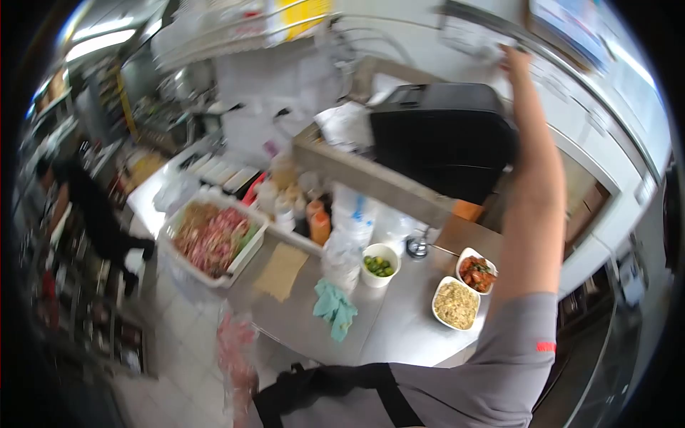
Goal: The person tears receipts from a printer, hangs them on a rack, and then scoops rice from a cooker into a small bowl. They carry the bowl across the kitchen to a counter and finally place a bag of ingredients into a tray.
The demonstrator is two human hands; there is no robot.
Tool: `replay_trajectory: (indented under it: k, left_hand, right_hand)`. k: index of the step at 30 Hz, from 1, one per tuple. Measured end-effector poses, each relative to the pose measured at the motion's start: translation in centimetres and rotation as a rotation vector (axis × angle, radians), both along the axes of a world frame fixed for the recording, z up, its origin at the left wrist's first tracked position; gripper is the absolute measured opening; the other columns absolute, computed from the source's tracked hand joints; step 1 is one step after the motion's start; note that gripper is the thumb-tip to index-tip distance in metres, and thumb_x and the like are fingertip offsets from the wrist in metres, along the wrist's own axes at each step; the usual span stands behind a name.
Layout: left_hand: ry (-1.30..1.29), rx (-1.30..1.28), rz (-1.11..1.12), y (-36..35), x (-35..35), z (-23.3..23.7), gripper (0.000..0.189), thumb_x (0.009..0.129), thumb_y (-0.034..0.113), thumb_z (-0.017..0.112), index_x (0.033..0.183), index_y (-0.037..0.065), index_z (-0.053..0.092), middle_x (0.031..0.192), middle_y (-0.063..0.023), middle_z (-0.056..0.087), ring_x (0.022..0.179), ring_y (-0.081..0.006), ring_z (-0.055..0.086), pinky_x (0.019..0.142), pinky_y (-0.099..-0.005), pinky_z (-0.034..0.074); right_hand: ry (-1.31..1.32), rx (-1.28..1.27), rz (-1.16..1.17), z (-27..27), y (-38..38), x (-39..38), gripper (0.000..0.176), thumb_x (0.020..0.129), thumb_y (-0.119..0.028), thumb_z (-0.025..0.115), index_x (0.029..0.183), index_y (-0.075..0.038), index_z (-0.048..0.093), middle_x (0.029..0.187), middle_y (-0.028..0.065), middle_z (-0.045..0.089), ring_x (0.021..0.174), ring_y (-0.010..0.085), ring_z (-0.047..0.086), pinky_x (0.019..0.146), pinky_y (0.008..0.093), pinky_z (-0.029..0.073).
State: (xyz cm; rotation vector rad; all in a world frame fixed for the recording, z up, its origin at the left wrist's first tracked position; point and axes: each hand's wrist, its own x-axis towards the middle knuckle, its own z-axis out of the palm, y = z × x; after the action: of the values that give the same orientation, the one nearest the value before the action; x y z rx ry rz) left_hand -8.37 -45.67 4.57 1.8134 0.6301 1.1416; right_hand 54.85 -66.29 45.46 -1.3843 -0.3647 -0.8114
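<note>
My right hand (515, 60) is raised at the upper right, its fingers closed at a metal rail (492, 27) on the wall where white paper slips (467, 37) hang. What the fingers hold is too small and blurred to name. My left hand (237, 346), in a loose clear plastic glove, hangs low beside the steel counter's front edge. Blurred, its fingers look stretched out, with nothing visible in them. Nearest to it on the counter (389, 332) are a tan cloth (282, 271) and a crumpled green cloth (334, 308).
A white tub of sliced meat (214, 239) stands left, beside sauce bottles (319, 227). A cup of green pieces (379, 265), a bowl of grated food (456, 304) and a bowl of red food (477, 272) sit right. Behind is a black machine (442, 135). Another person (93, 203) is at far left.
</note>
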Motion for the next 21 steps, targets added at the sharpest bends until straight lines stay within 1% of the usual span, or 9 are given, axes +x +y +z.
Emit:
replay_trajectory:
  k: [2,3,4,6,9,13,17,19,21]
  left_hand:
    - [0.027,0.079,-0.007,0.5,-0.3,0.4,0.05,0.093,0.034,0.018,0.092,0.0,0.055,0.098,-0.0155,0.055,0.1,-0.0273,0.051,0.077,-0.0335,0.045]
    - [0.05,0.184,-0.024,1.3,-0.3,-0.2,0.051,0.094,0.034,0.015,0.091,-0.001,0.053,0.097,-0.017,0.055,0.103,-0.0279,0.05,0.075,-0.0329,0.045]
    - [0.026,0.113,-0.013,1.6,-0.5,-0.4,0.052,0.094,0.035,0.017,0.093,0.0,0.055,0.099,-0.015,0.056,0.105,-0.0275,0.049,0.078,-0.0327,0.044]
    - [0.007,0.031,0.028,1.4,-0.8,0.1,0.052,0.093,0.036,0.019,0.094,0.001,0.057,0.1,-0.0129,0.056,0.106,-0.0271,0.048,0.082,-0.0325,0.043]
    - [-0.049,-0.076,-0.054,2.5,-1.1,0.4,0.051,0.093,0.037,0.02,0.096,0.001,0.055,0.1,-0.013,0.056,0.101,-0.0245,0.051,0.079,-0.031,0.043]
    - [-0.146,0.089,-0.096,5.0,-0.5,-1.9,0.051,0.093,0.039,0.02,0.109,-0.001,0.047,0.099,-0.0135,0.056,0.086,-0.0196,0.056,0.073,-0.0295,0.045]
    - [-0.176,-0.15,-0.195,5.9,0.3,-1.5,0.055,0.093,0.041,0.02,0.118,-0.004,0.039,0.098,-0.014,0.056,0.081,-0.0189,0.058,0.069,-0.029,0.046]
    - [-0.165,-0.093,-0.284,6.6,0.6,-1.4,0.056,0.092,0.041,0.02,0.119,-0.005,0.038,0.098,-0.0141,0.056,0.081,-0.0191,0.058,0.068,-0.0289,0.047]
    - [-0.159,-0.037,-0.367,7.4,0.6,-1.6,0.058,0.092,0.042,0.021,0.12,-0.006,0.038,0.097,-0.0143,0.056,0.08,-0.0193,0.058,0.067,-0.0288,0.047]
  right_hand:
    - [-0.062,-0.04,0.391,0.3,-1.7,0.5,0.029,0.068,-0.006,0.067,0.09,-0.001,0.048,0.073,0.0095,0.052,0.058,0.0194,0.054,0.057,0.0326,0.052]
    - [-0.142,-0.062,0.56,0.7,-2.9,3.2,0.039,0.07,-0.003,0.064,0.101,0.005,0.043,0.074,0.0112,0.053,0.065,0.0229,0.058,0.06,0.0338,0.054]
    - [-0.178,-0.029,0.529,1.1,-3.0,2.2,0.061,0.068,-0.001,0.062,0.118,0.007,0.028,0.08,0.0149,0.055,0.072,0.0302,0.061,0.067,0.0375,0.055]
    - [-0.177,-0.274,0.228,1.5,-2.6,-1.9,0.056,0.07,0.003,0.057,0.119,0.007,0.029,0.081,0.0146,0.053,0.071,0.0218,0.059,0.071,0.0354,0.054]
    - [-0.107,-0.387,0.323,3.0,-4.8,-5.6,0.045,0.076,0.004,0.051,0.117,0.007,0.036,0.085,0.0128,0.053,0.073,0.0193,0.057,0.078,0.0327,0.052]
    - [-0.257,-0.263,0.397,3.0,-6.8,-17.0,0.042,0.081,-0.001,0.051,0.121,0.003,0.039,0.09,0.0074,0.054,0.088,0.017,0.056,0.086,0.0296,0.045]
    - [-0.325,-0.187,0.408,0.6,-3.8,-27.2,0.03,0.083,-0.008,0.052,0.113,0.0,0.053,0.101,0.006,0.056,0.094,0.0109,0.053,0.083,0.0211,0.041]
    - [-0.303,-0.344,0.455,-0.5,-2.3,-27.6,0.026,0.084,-0.01,0.052,0.108,-0.001,0.057,0.102,0.0053,0.058,0.094,0.0096,0.052,0.083,0.0219,0.04]
    - [-0.241,-0.432,0.404,-3.4,4.5,-32.6,0.034,0.071,-0.01,0.063,0.101,0.004,0.056,0.083,0.0122,0.061,0.078,0.0179,0.058,0.071,0.0287,0.046]
